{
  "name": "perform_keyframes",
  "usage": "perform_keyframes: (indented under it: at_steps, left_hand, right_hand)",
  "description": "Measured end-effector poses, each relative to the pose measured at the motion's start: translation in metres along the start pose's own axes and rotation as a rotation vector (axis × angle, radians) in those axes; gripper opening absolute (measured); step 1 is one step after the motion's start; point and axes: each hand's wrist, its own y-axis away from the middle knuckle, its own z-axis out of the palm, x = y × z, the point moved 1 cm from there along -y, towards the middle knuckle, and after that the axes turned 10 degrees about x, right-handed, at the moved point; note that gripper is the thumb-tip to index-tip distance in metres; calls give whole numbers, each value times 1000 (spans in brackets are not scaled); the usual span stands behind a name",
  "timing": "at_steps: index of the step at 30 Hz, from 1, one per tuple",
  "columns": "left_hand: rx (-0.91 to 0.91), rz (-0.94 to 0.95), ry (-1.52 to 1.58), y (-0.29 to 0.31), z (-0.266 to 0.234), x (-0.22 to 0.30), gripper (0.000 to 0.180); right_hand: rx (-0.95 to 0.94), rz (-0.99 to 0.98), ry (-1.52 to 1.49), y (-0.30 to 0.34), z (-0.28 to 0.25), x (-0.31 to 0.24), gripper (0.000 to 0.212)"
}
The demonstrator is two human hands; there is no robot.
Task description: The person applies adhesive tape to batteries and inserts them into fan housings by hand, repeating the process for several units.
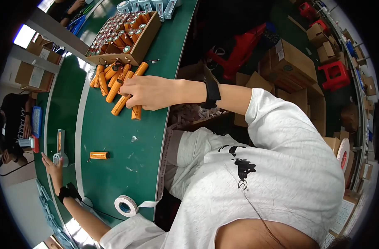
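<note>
My right hand [145, 92] is over a pile of orange cylindrical batteries [114, 83] on the green bench. Its curled fingers close on a battery [122, 104] at the near side of the pile. The fingertips are partly hidden, and the end of another battery [136, 113] shows under the hand. My left hand [53, 168] is at the far left with its fingers spread, beside a pale blue-grey holder [60, 154] that has an orange strip in it. A single orange battery [99, 155] with a short wire lies on the bench between my hands.
A cardboard box of upright batteries [145, 45] stands past the pile, with pale blue holders [145, 6] behind it. A roll of white tape [126, 206] lies near the bench edge. Cartons [287, 62] and a red stool [335, 76] stand on the right. Another person [15, 120] is across the bench.
</note>
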Motion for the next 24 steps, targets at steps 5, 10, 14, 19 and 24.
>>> perform_keyframes:
  at_steps: [5, 10, 14, 19, 24]
  left_hand:
    - [-735, -492, 410, 86, -169, 152, 52]
    - [-658, -320, 192, 212, -201, 231, 44]
    - [-340, -227, 126, 230, -179, 241, 40]
    - [-30, -95, 138, 235, -176, 251, 32]
    - [199, -96, 213, 243, -152, 248, 33]
  right_hand:
    - [103, -22, -329, 8, -5, -15, 18]
    - [-248, 48, -346, 24, 20, -39, 21]
    - [-258, 224, -142, 10, 27, -64, 17]
    - [-459, 466, 27, -10, 33, -84, 17]
    - [-140, 523, -477, 9, 46, -74, 23]
